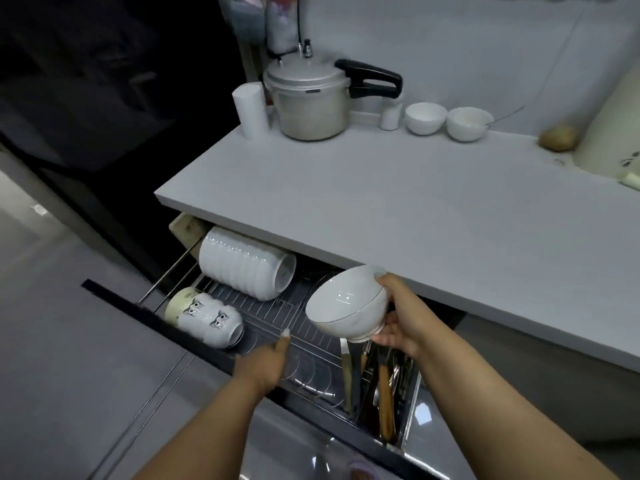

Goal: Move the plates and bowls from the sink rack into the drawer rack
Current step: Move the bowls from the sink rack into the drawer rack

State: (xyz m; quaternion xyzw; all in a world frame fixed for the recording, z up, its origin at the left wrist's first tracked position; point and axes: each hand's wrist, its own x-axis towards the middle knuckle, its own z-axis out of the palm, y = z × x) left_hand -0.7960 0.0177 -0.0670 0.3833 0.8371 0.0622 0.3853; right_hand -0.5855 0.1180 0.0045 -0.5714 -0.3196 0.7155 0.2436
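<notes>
My right hand [401, 317] grips a white bowl [346, 301] by its rim and foot, tilted on its side above the open drawer rack [277, 317]. My left hand [266, 365] reaches over the drawer's front edge with fingers fairly straight, holding nothing. A row of white bowls [242, 263] lies stacked on its side at the back left of the wire rack. Stacked cat-pattern bowls [204, 315] lie on their side at the front left. The sink rack is out of view.
A utensil bin [381, 386] with knives and chopsticks fills the drawer's right end. The white counter [415, 209] overhangs the drawer, carrying a pressure cooker [311, 98], two white bowls [446, 121], a potato [559, 137] and a white cylinder [251, 109].
</notes>
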